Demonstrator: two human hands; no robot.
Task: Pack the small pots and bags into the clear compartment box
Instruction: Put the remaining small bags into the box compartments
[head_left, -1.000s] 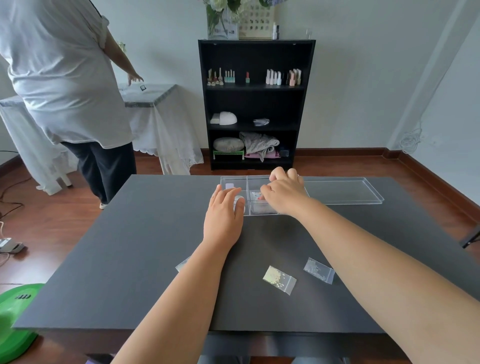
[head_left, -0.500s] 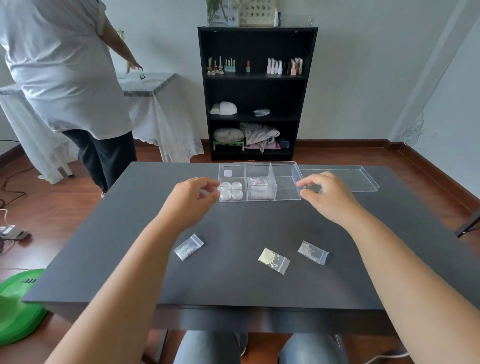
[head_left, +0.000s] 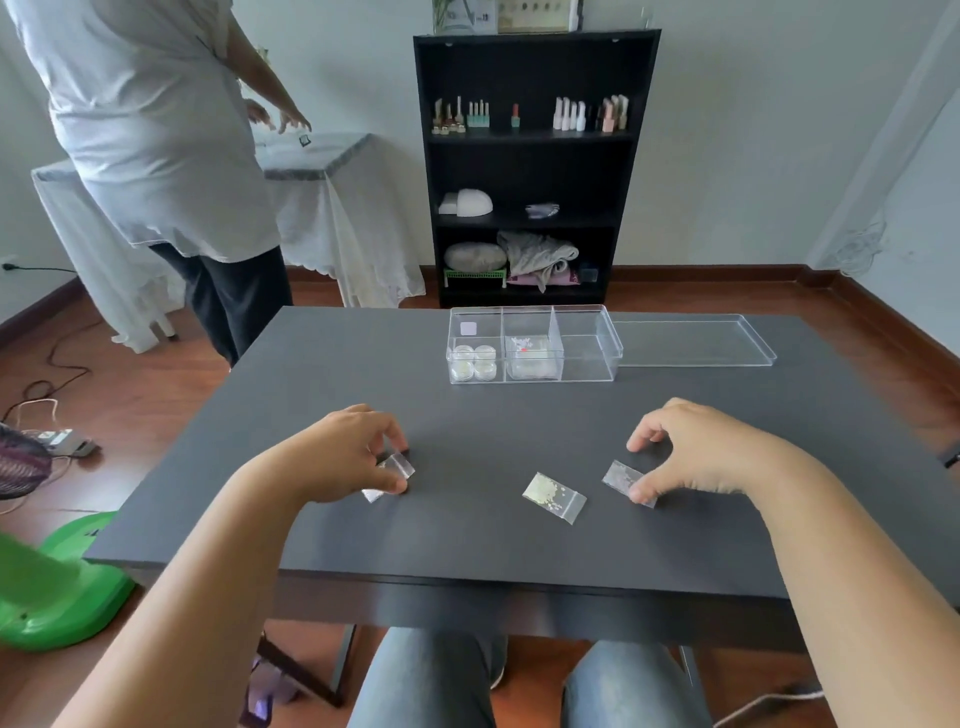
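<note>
The clear compartment box (head_left: 587, 358) stands open at the far middle of the dark table (head_left: 467, 535). Its left section holds several small round pots (head_left: 474, 361); the middle section holds small bags (head_left: 530, 356); the right section looks bare. My left hand (head_left: 345, 454) pinches a small clear bag (head_left: 395, 474) between thumb and fingers on the table. My right hand (head_left: 691, 449) has its thumb on another clear bag (head_left: 621, 478), fingers arched above it. A third bag with pale yellow specks (head_left: 553, 496) lies loose between my hands.
The box's clear lid (head_left: 691, 343) lies flat to the right of the box. A person in a white shirt (head_left: 156, 130) stands beyond the table's far left corner by a cloth-covered table. A black shelf (head_left: 535, 156) stands against the back wall. A green object (head_left: 57, 582) is on the floor at left.
Both hands have drawn back from the box to the near part of the table. The left has closed on the left bag; the right has come down on the right bag.
</note>
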